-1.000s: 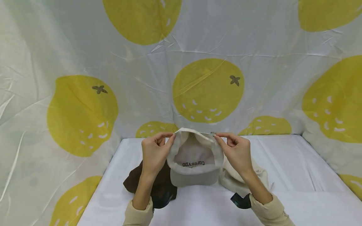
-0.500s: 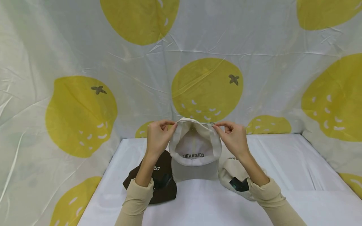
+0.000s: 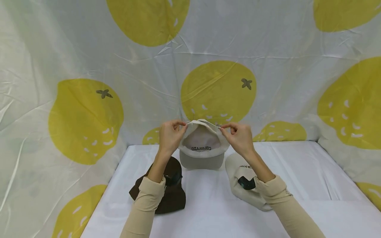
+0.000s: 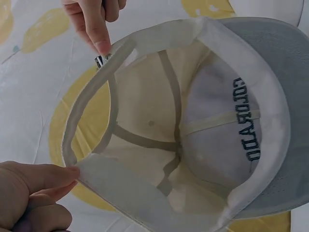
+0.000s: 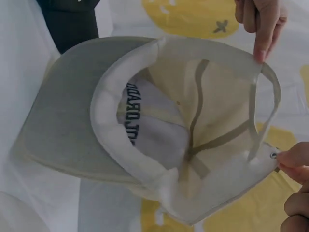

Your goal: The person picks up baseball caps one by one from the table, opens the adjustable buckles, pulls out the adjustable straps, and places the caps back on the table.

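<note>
A pale baseball cap (image 3: 202, 162) hangs between my two hands, brim down and its inside facing me. Dark "COLORADO" lettering shows reversed through the front panel. My left hand (image 3: 170, 137) pinches the back edge of the cap at one end of the rear opening. At the other end my right hand (image 3: 238, 136) pinches the edge next to a small metal buckle (image 4: 100, 61). Between the hands the back strap (image 5: 275, 94) bows outward in a loop. Part of the rim is hidden behind my fingertips.
A dark brown cap (image 3: 171, 201) lies at the left on the white-covered table (image 3: 208, 211), partly behind my left forearm. A cream cap (image 3: 242, 188) lies at the right, partly behind my right forearm. A lemon-print curtain (image 3: 143, 82) hangs behind and around the sides.
Both hands have risen and moved away from me with the pale cap. They have come closer together, and the cap's rear opening has narrowed. The two caps on the table show more.
</note>
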`<state>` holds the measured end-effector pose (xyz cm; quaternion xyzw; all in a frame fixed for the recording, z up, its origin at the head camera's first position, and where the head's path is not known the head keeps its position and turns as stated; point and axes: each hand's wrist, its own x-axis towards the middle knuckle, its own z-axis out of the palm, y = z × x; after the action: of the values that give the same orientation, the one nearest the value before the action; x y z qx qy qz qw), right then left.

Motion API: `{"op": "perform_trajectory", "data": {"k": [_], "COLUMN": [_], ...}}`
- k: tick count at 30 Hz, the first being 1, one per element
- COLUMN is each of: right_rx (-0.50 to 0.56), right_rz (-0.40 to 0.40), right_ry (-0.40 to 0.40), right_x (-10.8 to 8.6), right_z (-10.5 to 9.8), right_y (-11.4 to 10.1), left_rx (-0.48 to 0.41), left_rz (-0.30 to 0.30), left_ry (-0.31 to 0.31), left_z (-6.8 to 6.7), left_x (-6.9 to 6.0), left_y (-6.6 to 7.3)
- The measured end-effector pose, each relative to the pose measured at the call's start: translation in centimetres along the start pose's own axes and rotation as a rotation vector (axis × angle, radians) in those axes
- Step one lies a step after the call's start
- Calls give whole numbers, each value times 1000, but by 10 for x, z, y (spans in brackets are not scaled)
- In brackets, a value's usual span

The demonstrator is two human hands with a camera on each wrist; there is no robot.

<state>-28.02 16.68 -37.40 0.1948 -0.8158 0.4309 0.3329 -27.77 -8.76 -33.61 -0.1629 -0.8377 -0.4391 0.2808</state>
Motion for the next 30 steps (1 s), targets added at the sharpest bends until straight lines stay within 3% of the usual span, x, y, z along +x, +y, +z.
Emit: {"op": "perform_trajectory", "data": {"k": [5,16,30], "right_rx": [44,127,172], "right_rz": [65,148,253], "right_ry": [-35,-53,-80], "right_x": [-18,-54,-82], "right_z": [2,-2,-8], "right_y": [5,3,0], "left_rx": [-31,-93,-143], "left_rz": [-64,-101,-179], "left_ry": [-21,-38,-87], "left_z": [-3,-7,-8], "left_x": [-23,-65,-97], "left_y": [-11,-23,-20]}}
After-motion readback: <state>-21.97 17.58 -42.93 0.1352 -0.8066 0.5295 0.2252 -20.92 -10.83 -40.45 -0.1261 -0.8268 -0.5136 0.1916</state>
